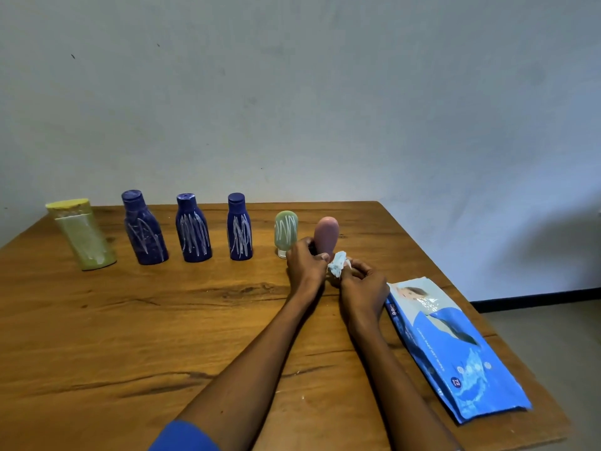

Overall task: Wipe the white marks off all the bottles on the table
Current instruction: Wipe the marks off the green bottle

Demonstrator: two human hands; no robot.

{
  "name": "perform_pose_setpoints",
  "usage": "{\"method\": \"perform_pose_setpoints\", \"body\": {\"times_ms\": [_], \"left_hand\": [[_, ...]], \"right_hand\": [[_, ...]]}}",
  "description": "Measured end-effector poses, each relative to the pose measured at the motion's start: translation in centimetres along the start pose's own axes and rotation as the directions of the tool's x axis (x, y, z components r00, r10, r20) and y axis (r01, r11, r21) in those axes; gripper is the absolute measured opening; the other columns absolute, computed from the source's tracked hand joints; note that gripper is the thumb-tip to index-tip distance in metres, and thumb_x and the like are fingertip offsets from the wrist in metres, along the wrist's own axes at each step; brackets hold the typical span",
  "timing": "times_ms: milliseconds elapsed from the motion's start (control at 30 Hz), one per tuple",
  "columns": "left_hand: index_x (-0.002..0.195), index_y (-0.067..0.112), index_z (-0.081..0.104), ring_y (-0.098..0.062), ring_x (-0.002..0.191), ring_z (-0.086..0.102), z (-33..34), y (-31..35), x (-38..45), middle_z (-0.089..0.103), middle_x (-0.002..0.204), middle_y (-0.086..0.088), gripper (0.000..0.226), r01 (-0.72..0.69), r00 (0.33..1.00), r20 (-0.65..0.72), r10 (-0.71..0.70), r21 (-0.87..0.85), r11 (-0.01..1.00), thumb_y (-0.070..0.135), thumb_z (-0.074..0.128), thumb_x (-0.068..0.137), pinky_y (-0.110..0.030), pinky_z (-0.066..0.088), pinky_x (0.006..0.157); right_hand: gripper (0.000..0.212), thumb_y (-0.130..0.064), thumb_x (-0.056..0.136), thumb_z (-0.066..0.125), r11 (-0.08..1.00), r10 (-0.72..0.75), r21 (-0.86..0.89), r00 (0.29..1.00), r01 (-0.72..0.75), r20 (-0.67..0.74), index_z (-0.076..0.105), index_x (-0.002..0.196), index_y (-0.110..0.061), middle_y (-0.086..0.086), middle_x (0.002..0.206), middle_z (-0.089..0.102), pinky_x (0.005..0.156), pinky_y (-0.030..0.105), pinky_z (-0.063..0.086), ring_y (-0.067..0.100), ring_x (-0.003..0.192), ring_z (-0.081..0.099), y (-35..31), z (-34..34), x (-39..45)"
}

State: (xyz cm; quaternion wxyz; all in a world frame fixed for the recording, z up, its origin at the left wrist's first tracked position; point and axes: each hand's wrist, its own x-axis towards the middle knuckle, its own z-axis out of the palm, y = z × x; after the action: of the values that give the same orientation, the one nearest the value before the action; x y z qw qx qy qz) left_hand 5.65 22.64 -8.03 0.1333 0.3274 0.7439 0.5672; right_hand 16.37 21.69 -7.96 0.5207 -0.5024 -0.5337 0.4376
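A row of bottles stands along the back of the wooden table (130,320): a yellow-green bottle (83,236), three dark blue bottles (144,231) (192,231) (239,229) scribbled with white marks, and a small pale green bottle (285,232) with white zigzags. My left hand (304,262) grips the lower part of a pink bottle (326,233), whose visible side shows no white marks. My right hand (361,283) holds a crumpled white wet wipe (338,263) against the pink bottle's base.
A blue pack of wet wipes (455,353) lies flat on the table's right side, close to the right edge. A pale wall rises behind the bottles. Grey floor shows beyond the table at the right.
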Motion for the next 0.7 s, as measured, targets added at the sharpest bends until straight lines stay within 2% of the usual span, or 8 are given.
{"method": "perform_pose_setpoints", "body": {"times_ms": [67, 267, 400, 467, 600, 700], "left_hand": [[0.109, 0.014, 0.072, -0.019, 0.097, 0.072, 0.2, -0.1, 0.2, 0.077, 0.106, -0.004, 0.032, 0.008, 1.000, -0.016, -0.008, 0.009, 1.000, 0.006, 0.081, 0.079, -0.045, 0.063, 0.079], [0.113, 0.012, 0.070, -0.019, 0.098, 0.072, 0.6, -0.1, 0.4, 0.076, 0.108, -0.005, 0.033, 0.001, 0.999, -0.034, 0.000, 0.027, 1.000, 0.009, 0.081, 0.081, -0.045, 0.063, 0.079], [0.118, 0.010, 0.069, -0.019, 0.102, 0.071, 0.6, -0.2, 0.3, 0.076, 0.112, -0.006, 0.036, -0.002, 1.000, -0.029, 0.003, 0.027, 1.000, 0.009, 0.080, 0.083, -0.043, 0.063, 0.080], [0.119, 0.011, 0.069, -0.018, 0.104, 0.071, 0.5, -0.3, 0.2, 0.075, 0.114, -0.005, 0.038, -0.014, 0.999, -0.031, 0.016, 0.033, 0.999, 0.009, 0.080, 0.083, -0.041, 0.063, 0.082], [0.126, 0.012, 0.067, -0.020, 0.111, 0.069, 0.2, -0.3, -0.4, 0.072, 0.120, -0.005, 0.042, -0.024, 0.998, -0.058, 0.028, 0.074, 0.997, 0.001, 0.075, 0.086, -0.037, 0.061, 0.087], [0.132, 0.010, 0.063, -0.021, 0.117, 0.066, -0.3, -0.5, -1.3, 0.069, 0.127, -0.007, 0.048, -0.003, 0.995, -0.099, 0.009, 0.057, 0.998, -0.004, 0.071, 0.087, -0.039, 0.058, 0.096]], "right_hand": [[0.027, -0.019, 0.094, 0.072, 1.000, 0.000, -0.001, 1.000, 0.000, 0.010, 0.073, 0.120, -0.012, 0.001, 0.104, 0.077, 0.070, 0.017, 0.057, -0.001, 0.079, 0.069, -0.1, 0.1, 0.0], [0.027, -0.018, 0.095, 0.071, 1.000, -0.014, -0.021, 1.000, 0.014, 0.007, 0.073, 0.122, -0.014, -0.001, 0.106, 0.077, 0.063, 0.008, 0.050, -0.004, 0.081, 0.067, 0.0, 0.0, 0.0], [0.026, -0.017, 0.095, 0.072, 1.000, -0.010, -0.004, 1.000, 0.010, -0.004, 0.073, 0.120, -0.013, 0.001, 0.104, 0.078, 0.070, 0.019, 0.059, 0.003, 0.086, 0.072, 0.2, -0.1, 0.0], [0.025, -0.017, 0.095, 0.072, 1.000, -0.011, -0.002, 1.000, 0.011, -0.001, 0.073, 0.120, -0.013, 0.001, 0.104, 0.077, 0.069, 0.018, 0.059, 0.003, 0.086, 0.072, 0.1, -0.1, 0.0], [0.029, -0.017, 0.095, 0.072, 1.000, 0.008, 0.021, 1.000, -0.008, -0.001, 0.071, 0.123, -0.014, 0.001, 0.108, 0.077, 0.067, 0.016, 0.057, 0.003, 0.087, 0.071, 0.0, -0.1, 0.0], [0.028, -0.013, 0.095, 0.071, 0.999, 0.006, 0.047, 1.000, -0.006, -0.009, 0.071, 0.123, -0.013, 0.001, 0.105, 0.076, 0.062, 0.015, 0.058, 0.005, 0.084, 0.073, 0.0, -0.1, -0.2]]}}
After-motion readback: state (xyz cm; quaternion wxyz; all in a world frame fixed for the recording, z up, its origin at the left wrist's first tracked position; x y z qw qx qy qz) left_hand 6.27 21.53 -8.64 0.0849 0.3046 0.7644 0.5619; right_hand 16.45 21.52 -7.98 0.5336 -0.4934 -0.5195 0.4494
